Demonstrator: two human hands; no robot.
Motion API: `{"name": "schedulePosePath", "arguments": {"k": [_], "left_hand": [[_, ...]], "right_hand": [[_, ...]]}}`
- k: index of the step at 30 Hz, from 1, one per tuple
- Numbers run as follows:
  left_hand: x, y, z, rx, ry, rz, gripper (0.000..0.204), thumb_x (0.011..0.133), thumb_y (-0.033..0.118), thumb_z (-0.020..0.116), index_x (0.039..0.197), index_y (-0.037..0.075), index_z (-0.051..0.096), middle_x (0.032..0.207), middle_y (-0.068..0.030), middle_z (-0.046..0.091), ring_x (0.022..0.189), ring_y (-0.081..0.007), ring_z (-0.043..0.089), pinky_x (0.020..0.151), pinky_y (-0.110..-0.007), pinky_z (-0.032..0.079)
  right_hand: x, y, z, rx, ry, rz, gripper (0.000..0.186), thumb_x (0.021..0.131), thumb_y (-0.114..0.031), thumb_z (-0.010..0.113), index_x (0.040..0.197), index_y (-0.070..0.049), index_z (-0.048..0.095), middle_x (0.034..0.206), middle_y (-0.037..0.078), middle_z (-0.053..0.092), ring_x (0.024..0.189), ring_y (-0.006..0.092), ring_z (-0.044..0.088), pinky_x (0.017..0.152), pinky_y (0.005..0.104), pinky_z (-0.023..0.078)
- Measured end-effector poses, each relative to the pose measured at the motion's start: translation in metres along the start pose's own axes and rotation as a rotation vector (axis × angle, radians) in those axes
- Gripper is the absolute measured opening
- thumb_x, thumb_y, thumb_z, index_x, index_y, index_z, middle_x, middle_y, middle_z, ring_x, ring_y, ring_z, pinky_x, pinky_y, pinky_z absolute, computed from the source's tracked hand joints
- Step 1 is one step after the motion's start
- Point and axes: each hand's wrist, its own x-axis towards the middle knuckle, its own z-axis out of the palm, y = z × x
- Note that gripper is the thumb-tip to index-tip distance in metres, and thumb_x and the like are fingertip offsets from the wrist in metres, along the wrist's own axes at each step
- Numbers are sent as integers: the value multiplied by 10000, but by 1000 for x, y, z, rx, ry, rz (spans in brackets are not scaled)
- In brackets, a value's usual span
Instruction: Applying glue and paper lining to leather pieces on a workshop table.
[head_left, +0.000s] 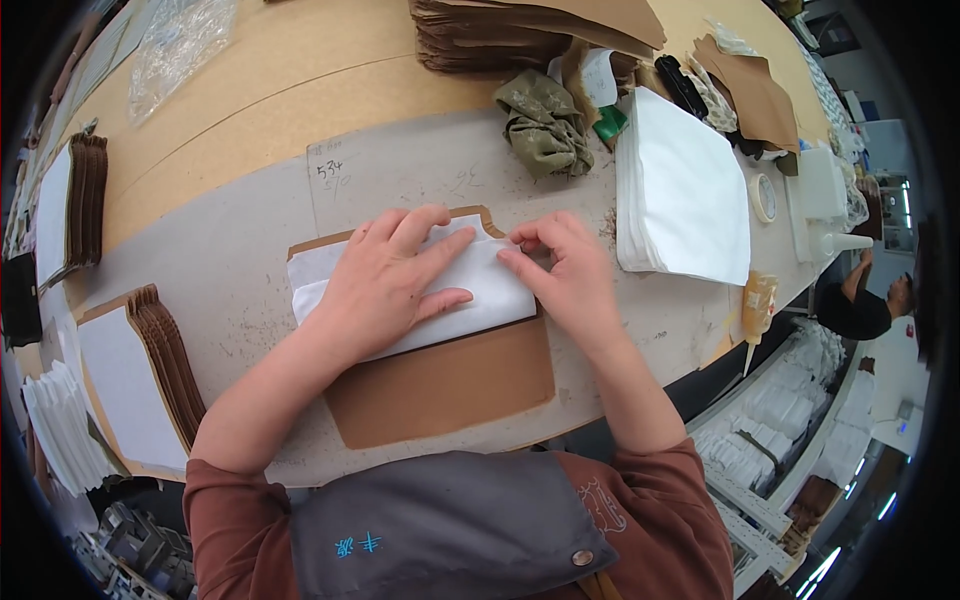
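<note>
Head view: left hand (385,280) lies flat, fingers spread, on a white fabric sheet (480,295) — pinning it to the brown paper pattern (450,385) at table centre. Right hand (565,270) pinches the sheet's upper edge, thumb and forefinger together, aligning it. 1 stack of white sheets (685,190) waits right — within reach.

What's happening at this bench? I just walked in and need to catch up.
A person is pressing a white sheet onto a brown card piece on the grey work mat. The left hand lies flat on the sheet, while the right hand pinches its upper edge. A stack of white sheets sits to the right, with a glue bottle near the table edge.
</note>
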Motion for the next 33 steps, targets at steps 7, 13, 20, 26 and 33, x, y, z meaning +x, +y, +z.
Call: {"name": "schedulePosePath", "arguments": {"k": [7,13,20,26,33], "left_hand": [[-3,0,-1,-10,-16,-13,590,844,415,724,1367,173,598,1307,-81,497,1145,-279,512,996,-443,430],[-23,1,-28,-15,33,-19,724,786,450,775,1417,176,550,1404,-79,491,1206,-300,512,1035,-461,406],[-97,-21,-61,-348,127,-299,839,714,264,874,1464,154,513,1140,-51,673,1075,-244,603,1038,-421,399],[-128,-9,-59,-522,187,-387,641,732,-28,782,1343,103,641,859,-15,658,895,-141,624,952,-358,487],[-127,3,-86,-407,310,-219,519,716,-88,754,1201,92,717,858,-37,670,819,-162,645,810,-318,532]], "right_hand": [[-10,-3,-6,-136,98,-424,151,762,-33,806,888,-69,732,856,35,660,793,190,616,676,322,480],[-39,-9,-15,142,-107,-451,148,791,-43,786,911,-78,705,1064,68,708,797,242,659,655,318,513],[-61,-9,-28,481,-392,-298,212,847,89,701,1000,-27,611,1210,239,681,951,207,695,745,281,562],[-64,-19,-17,484,-163,-225,388,818,114,695,1179,-24,667,1041,102,755,865,116,686,657,223,514],[-62,-41,-30,181,-171,-394,365,759,152,702,1086,-7,725,987,107,711,884,187,679,738,266,521]]}}
